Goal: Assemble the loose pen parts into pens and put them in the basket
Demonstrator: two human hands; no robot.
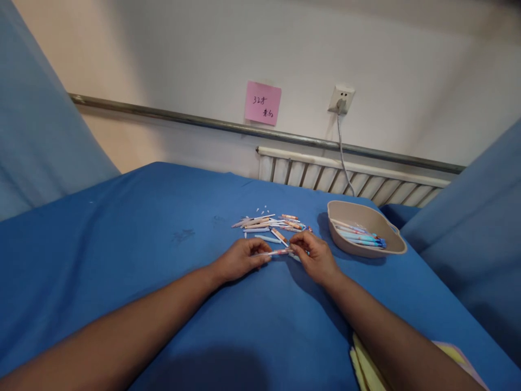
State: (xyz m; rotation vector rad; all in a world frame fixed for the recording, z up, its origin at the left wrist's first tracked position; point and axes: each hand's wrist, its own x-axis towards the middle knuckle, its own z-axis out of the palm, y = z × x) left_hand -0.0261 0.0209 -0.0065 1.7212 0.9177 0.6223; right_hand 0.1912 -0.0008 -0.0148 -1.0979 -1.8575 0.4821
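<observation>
My left hand (240,259) and my right hand (314,255) meet over a blue cloth-covered table (142,255). Both pinch the ends of one thin pen (277,252) held level between them, just above the cloth. Right behind my fingers lies a loose pile of pens and pen parts (268,224), white, light blue and orange. Several small white caps (261,209) are scattered at the far side of the pile.
A beige tray (391,251) at the right holds several light blue pens. Yellow paper (366,366) lies at the near right edge. Behind the table are a white radiator (309,171), a wall socket with a cable (341,100) and a pink note (262,103).
</observation>
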